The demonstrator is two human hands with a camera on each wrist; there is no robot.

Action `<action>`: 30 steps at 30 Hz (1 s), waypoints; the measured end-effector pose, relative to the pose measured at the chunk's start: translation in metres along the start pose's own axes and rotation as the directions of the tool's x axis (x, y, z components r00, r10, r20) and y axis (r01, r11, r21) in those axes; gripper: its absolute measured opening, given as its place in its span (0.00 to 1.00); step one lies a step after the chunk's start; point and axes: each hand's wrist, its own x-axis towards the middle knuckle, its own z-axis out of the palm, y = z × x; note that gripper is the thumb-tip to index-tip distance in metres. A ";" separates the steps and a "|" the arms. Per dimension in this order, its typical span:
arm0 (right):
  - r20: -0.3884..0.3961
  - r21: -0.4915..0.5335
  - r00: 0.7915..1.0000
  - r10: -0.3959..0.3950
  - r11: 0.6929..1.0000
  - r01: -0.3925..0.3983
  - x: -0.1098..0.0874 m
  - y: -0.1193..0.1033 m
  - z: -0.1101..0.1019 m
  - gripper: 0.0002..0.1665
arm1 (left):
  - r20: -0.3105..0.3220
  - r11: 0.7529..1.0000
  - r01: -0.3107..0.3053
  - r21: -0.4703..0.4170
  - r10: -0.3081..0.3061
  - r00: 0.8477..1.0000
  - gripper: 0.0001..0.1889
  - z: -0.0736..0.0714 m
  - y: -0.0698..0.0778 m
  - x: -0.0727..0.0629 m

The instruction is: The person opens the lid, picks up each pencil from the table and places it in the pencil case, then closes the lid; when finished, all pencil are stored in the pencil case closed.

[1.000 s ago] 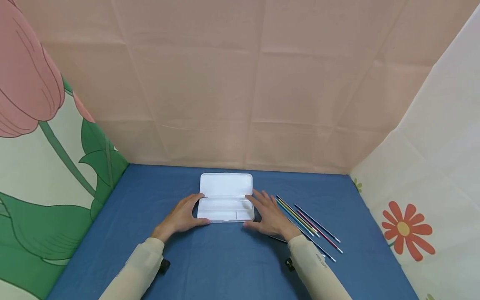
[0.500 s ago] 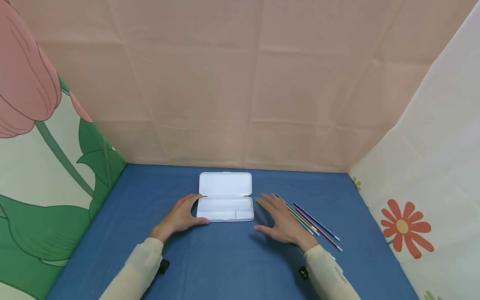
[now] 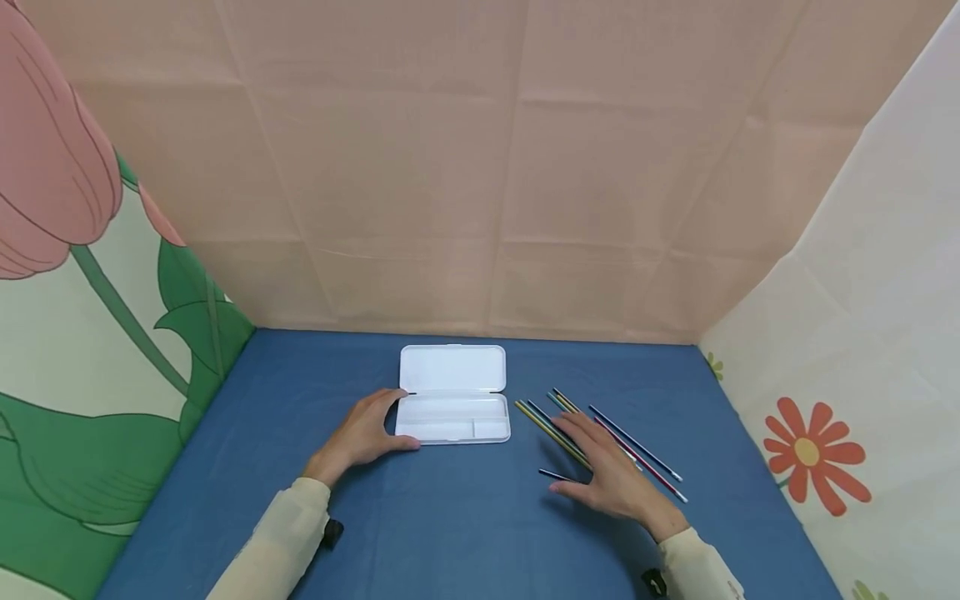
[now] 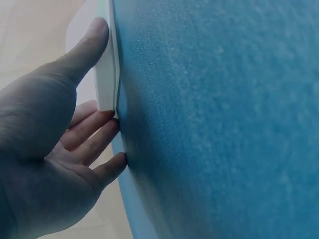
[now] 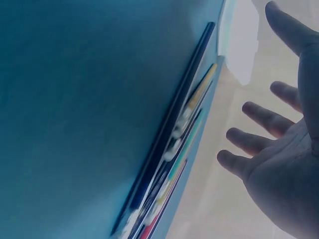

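Note:
A white pencil case (image 3: 452, 432) lies open on the blue cloth, its lid (image 3: 452, 368) folded back. My left hand (image 3: 362, 432) holds the case's left end, thumb at the near edge and fingers toward the hinge. The left wrist view shows the thumb along the case's side wall (image 4: 105, 82). To the right, my right hand (image 3: 618, 483) hovers with spread fingers over several pencils and holds nothing. Among these are a yellow pencil (image 3: 538, 422), a red pencil (image 3: 663, 481) and a dark blue pencil (image 3: 635, 442). A dark blue pencil (image 5: 174, 109) lies nearest in the right wrist view.
A blue cloth (image 3: 450, 533) covers the table. A beige fabric wall (image 3: 480, 183) rises behind it. Printed curtains stand at both sides, with a tulip (image 3: 60, 142) on the left and a red flower (image 3: 807, 455) on the right.
My right hand has left the case's right end and moved right and nearer, over the pencils, uncovering the yellow pencil. My left hand has stayed at the case.

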 end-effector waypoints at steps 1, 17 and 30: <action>0.002 -0.006 1.000 0.005 1.000 -0.005 -0.004 0.001 -0.001 0.62 | 0.000 1.000 -0.002 0.003 0.002 1.000 0.53 0.001 0.000 0.000; 0.022 0.004 0.994 0.109 0.994 -0.109 -0.055 0.018 -0.009 0.55 | -0.012 1.000 0.009 0.006 -0.009 1.000 0.53 0.002 0.000 0.000; 0.003 0.057 0.996 0.092 0.994 -0.092 -0.065 0.031 -0.007 0.32 | -0.021 1.000 0.000 0.017 0.001 1.000 0.52 0.002 0.002 -0.001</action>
